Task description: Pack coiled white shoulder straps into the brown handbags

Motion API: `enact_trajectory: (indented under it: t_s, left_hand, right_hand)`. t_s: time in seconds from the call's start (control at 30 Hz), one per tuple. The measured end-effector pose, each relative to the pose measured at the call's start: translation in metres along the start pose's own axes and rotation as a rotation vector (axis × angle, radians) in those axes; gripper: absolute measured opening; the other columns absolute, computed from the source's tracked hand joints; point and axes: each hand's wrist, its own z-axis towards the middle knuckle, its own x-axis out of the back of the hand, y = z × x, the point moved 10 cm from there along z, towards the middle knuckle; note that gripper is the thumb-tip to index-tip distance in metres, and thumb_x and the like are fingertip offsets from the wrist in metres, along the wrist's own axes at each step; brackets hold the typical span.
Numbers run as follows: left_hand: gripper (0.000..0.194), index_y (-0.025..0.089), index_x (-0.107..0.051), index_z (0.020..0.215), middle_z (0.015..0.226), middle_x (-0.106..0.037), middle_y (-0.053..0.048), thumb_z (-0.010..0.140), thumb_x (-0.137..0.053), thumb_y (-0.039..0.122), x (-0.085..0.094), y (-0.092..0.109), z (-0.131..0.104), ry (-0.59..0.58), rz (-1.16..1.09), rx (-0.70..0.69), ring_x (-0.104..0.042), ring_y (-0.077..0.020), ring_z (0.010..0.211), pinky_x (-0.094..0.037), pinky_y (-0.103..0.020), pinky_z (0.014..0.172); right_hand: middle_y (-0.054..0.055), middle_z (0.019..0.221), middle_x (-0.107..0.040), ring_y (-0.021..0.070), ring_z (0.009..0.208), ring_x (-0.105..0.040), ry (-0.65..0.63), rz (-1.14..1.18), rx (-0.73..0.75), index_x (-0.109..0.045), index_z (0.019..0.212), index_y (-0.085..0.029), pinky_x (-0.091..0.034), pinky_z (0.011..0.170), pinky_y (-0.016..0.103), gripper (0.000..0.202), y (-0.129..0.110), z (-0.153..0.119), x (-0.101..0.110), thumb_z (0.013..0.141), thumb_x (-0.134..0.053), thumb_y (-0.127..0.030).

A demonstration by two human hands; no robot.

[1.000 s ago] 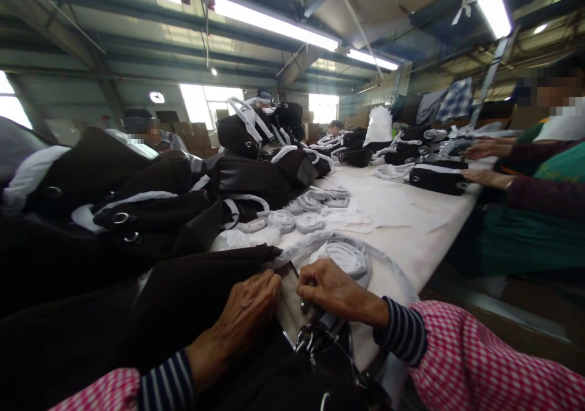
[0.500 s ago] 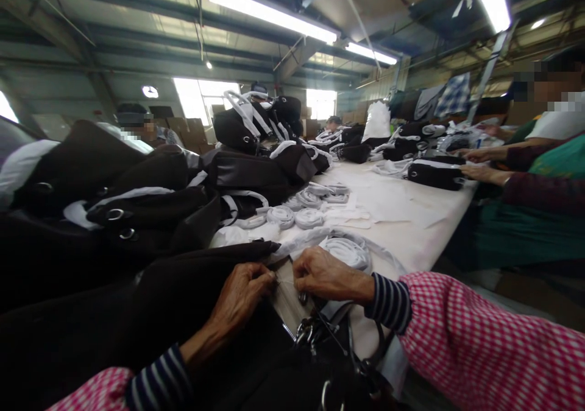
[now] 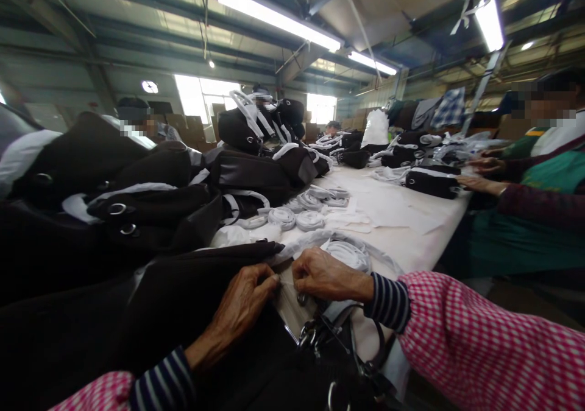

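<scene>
Both hands are closed in a pinch at the open edge of a large black fabric bag (image 3: 183, 301) lying on the long white table (image 3: 411, 228): the left hand (image 3: 242, 307) grips the dark fabric, the right hand (image 3: 324, 274) pinches just beside it. A coiled white webbing strap (image 3: 350, 254) lies behind the right hand.

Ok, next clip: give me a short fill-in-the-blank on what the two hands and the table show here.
1. The left hand and right hand pinch at the edge of a ____ bag.
2. Beyond the right hand lies a coiled strap coloured ____.
3. Both sleeves are checked pink and ____.
4. Under the right wrist hang ____ clasps.

Missing words: black; white; white; metal
</scene>
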Motion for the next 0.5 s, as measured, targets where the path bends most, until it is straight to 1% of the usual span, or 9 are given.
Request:
enact_trajectory:
  t_s: [0.1, 0.2, 0.3, 0.37, 0.43, 0.5]
  left_hand:
    - [0.036, 0.019, -0.068, 0.084, 0.081, -0.068, -0.003, 0.092, -0.049, 0.049, 0.000, 0.005, -0.002, 0.001, 0.029, -0.031, -0.063, -0.0255, 0.081, -0.042, -0.034, 0.073]
    - [0.037, 0.019, -0.070, 0.091, 0.087, -0.070, -0.004, 0.094, -0.047, 0.048, -0.002, 0.007, -0.002, -0.017, 0.047, -0.075, -0.064, -0.0261, 0.086, -0.043, -0.034, 0.076]
    - [0.036, 0.019, -0.072, 0.102, 0.102, -0.073, -0.007, 0.096, -0.046, 0.044, -0.007, 0.003, -0.002, -0.067, 0.089, -0.107, -0.066, -0.0291, 0.101, -0.046, -0.037, 0.088]
    - [0.031, 0.020, -0.073, 0.107, 0.111, -0.073, -0.008, 0.096, -0.048, 0.037, -0.010, 0.001, -0.001, -0.087, 0.151, -0.124, -0.065, -0.0299, 0.109, -0.045, -0.038, 0.094]
    - [0.028, 0.023, -0.072, 0.107, 0.109, -0.074, -0.007, 0.097, -0.047, 0.030, -0.014, 0.002, 0.000, -0.107, 0.220, -0.150, -0.066, -0.0280, 0.108, -0.046, -0.037, 0.092]
    - [0.027, 0.024, -0.070, 0.104, 0.101, -0.073, -0.006, 0.098, -0.044, 0.025, -0.019, 0.004, 0.001, -0.129, 0.320, -0.177, -0.069, -0.0252, 0.099, -0.046, -0.034, 0.084]
  right_hand:
    - [-0.004, 0.056, -0.053, 0.0080, 0.053, -0.047, 0.004, -0.016, 0.032, -0.064, 0.062, -0.013, -0.031, 0.053, 0.021, 0.012, -0.003, 0.003, -0.001, 0.070, -0.060, -0.004]
    - [-0.003, 0.057, -0.053, 0.0085, 0.055, -0.046, 0.014, -0.066, 0.059, -0.066, 0.064, -0.013, -0.029, 0.053, 0.022, 0.011, -0.004, 0.005, -0.005, 0.071, -0.062, -0.006]
    - [-0.002, 0.059, -0.055, 0.0092, 0.056, -0.046, 0.018, -0.105, 0.065, -0.068, 0.067, -0.012, -0.029, 0.054, 0.023, 0.011, -0.004, 0.006, -0.010, 0.073, -0.061, -0.007]
    - [-0.001, 0.061, -0.057, 0.0096, 0.057, -0.046, 0.019, -0.127, 0.054, -0.069, 0.068, -0.012, -0.029, 0.054, 0.023, 0.012, -0.004, 0.006, -0.013, 0.075, -0.060, -0.008]
    - [0.000, 0.062, -0.058, 0.0103, 0.057, -0.046, 0.028, -0.154, 0.049, -0.069, 0.069, -0.012, -0.029, 0.055, 0.023, 0.013, -0.003, 0.005, -0.014, 0.076, -0.059, -0.008]
    - [0.001, 0.063, -0.059, 0.0108, 0.058, -0.047, 0.038, -0.170, 0.053, -0.069, 0.069, -0.013, -0.030, 0.055, 0.023, 0.011, -0.003, 0.004, -0.014, 0.075, -0.060, -0.008]
